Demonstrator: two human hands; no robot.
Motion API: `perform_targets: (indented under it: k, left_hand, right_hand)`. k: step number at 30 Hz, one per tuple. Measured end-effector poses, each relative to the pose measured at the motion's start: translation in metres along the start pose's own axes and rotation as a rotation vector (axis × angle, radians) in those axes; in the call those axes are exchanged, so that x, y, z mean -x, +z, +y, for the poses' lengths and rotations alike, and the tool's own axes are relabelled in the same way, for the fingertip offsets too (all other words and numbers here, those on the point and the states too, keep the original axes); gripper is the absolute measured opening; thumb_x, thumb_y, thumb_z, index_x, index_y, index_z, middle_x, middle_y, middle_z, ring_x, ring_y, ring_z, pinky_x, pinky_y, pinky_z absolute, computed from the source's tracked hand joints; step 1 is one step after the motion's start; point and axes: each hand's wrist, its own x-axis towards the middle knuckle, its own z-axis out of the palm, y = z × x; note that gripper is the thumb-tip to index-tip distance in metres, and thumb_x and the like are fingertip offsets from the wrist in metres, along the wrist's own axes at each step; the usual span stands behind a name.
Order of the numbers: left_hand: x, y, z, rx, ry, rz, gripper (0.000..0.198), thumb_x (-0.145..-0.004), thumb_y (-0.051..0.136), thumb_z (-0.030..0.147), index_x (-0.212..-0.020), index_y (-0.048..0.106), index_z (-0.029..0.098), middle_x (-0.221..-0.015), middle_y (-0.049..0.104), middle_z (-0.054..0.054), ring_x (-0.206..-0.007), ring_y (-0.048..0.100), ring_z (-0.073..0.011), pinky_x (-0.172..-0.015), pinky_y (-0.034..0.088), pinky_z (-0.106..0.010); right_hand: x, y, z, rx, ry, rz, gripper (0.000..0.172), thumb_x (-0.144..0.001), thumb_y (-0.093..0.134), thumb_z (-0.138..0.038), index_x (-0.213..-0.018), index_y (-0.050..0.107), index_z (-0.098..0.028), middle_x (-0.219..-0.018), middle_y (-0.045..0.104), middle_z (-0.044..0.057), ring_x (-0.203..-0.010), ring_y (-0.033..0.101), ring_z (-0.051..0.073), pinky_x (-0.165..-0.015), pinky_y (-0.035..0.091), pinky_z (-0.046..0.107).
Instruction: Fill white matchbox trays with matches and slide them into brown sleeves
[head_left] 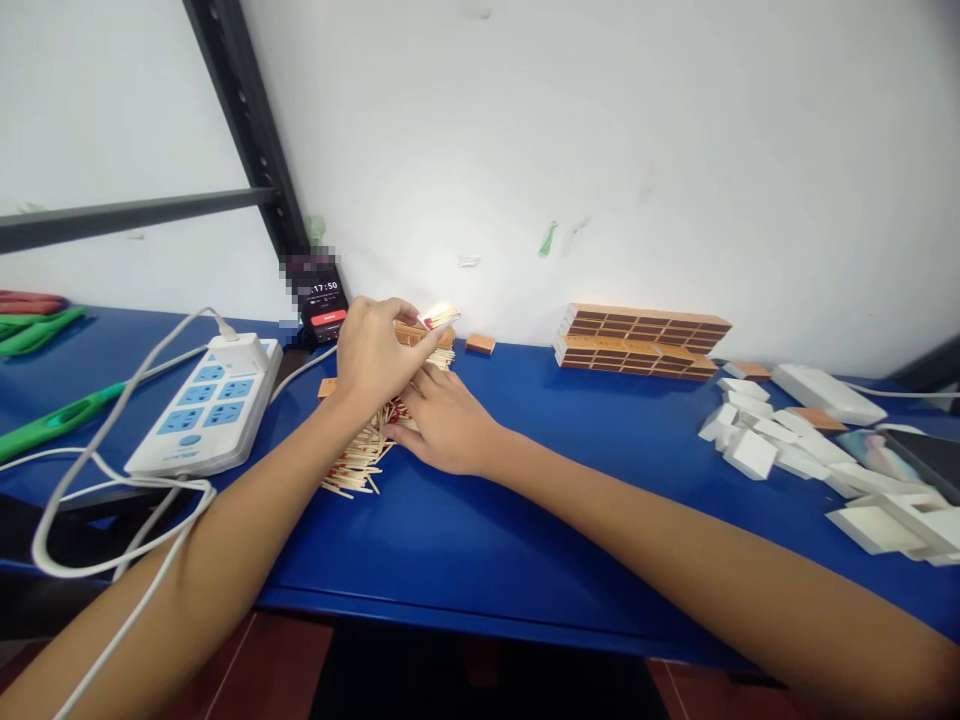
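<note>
My left hand [379, 345] is closed on a small white matchbox tray [440, 317] with red-tipped matches in it, raised above the table. Below and in front of it, my right hand [446, 420] reaches into a pile of loose matches [356, 462], its fingers among the red heads. What those fingertips grip, if anything, is hidden. Orange matchbox covers [409, 335] lie behind the hands, partly covered by them. Another orange matchbox [480, 344] sits on the table by the wall.
Stacked matchboxes [641, 345] stand along the wall. White empty trays [750, 450] are heaped at the right near a phone [919, 455]. At left are a power strip [206, 400] with looping white cables, a propped phone timer [324, 300] and a green-handled tool [64, 420].
</note>
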Motion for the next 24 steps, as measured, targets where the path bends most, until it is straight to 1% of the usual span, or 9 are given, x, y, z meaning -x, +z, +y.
perform_targets:
  k: [3,6,9,13,16,19,24]
  left_hand:
    - [0.0,0.002,-0.003,-0.007,-0.006,0.004,0.028,-0.086,0.077,0.048,-0.094,0.073,0.021,-0.101,0.079,-0.007,-0.107,0.062,-0.0312,-0.093,0.049,-0.046]
    - [0.001,0.005,-0.004,-0.018,0.007,-0.003,0.028,-0.087,0.077,0.049,-0.093,0.073,0.022,-0.1,0.079,-0.007,-0.107,0.062,-0.0315,-0.092,0.049,-0.046]
    - [0.002,0.006,-0.004,-0.017,0.023,-0.008,0.028,-0.088,0.076,0.049,-0.093,0.073,0.021,-0.099,0.078,-0.007,-0.107,0.062,-0.0313,-0.091,0.049,-0.045]
    - [0.002,0.006,-0.002,-0.022,0.019,-0.022,0.028,-0.088,0.077,0.048,-0.093,0.073,0.021,-0.1,0.079,-0.008,-0.108,0.063,-0.0315,-0.093,0.049,-0.045]
    - [0.002,0.005,0.0,-0.015,0.016,-0.029,0.028,-0.087,0.078,0.048,-0.092,0.073,0.021,-0.101,0.079,-0.008,-0.108,0.063,-0.0319,-0.094,0.05,-0.046]
    - [0.003,0.005,0.001,-0.011,0.021,-0.032,0.028,-0.087,0.078,0.048,-0.092,0.072,0.021,-0.101,0.079,-0.008,-0.108,0.063,-0.0317,-0.094,0.05,-0.046]
    - [0.005,0.008,0.002,0.003,0.056,-0.055,0.026,-0.087,0.078,0.048,-0.093,0.072,0.023,-0.102,0.079,-0.007,-0.106,0.063,-0.031,-0.093,0.049,-0.046]
  right_hand:
    - [-0.005,0.004,0.0,0.0,0.049,-0.028,0.048,-0.11,0.052,-0.044,-0.143,0.056,-0.01,-0.15,0.058,0.023,-0.138,0.051,0.036,-0.111,0.046,0.055]
    - [-0.001,0.004,0.0,0.014,0.084,-0.035,0.047,-0.11,0.052,-0.041,-0.143,0.056,-0.008,-0.149,0.059,0.024,-0.136,0.054,0.036,-0.111,0.045,0.054]
    - [0.007,0.001,0.002,0.031,0.1,-0.047,0.045,-0.112,0.049,-0.041,-0.141,0.059,-0.009,-0.146,0.06,0.023,-0.134,0.055,0.035,-0.11,0.046,0.053]
    - [0.018,-0.004,0.008,0.074,0.093,-0.075,0.042,-0.113,0.045,-0.04,-0.136,0.062,-0.008,-0.143,0.06,0.023,-0.13,0.056,0.035,-0.104,0.049,0.052]
    - [0.026,-0.009,0.012,0.099,0.086,-0.083,0.04,-0.113,0.044,-0.039,-0.134,0.063,-0.011,-0.14,0.061,0.021,-0.123,0.059,0.033,-0.099,0.051,0.049]
    - [0.036,-0.014,0.016,0.101,0.086,-0.093,0.039,-0.113,0.044,-0.039,-0.134,0.063,-0.011,-0.136,0.062,0.021,-0.119,0.06,0.031,-0.099,0.051,0.048]
    - [0.058,-0.023,0.028,0.052,0.09,-0.095,0.034,-0.112,0.047,-0.033,-0.135,0.062,-0.013,-0.136,0.061,0.021,-0.122,0.06,0.03,-0.102,0.052,0.049]
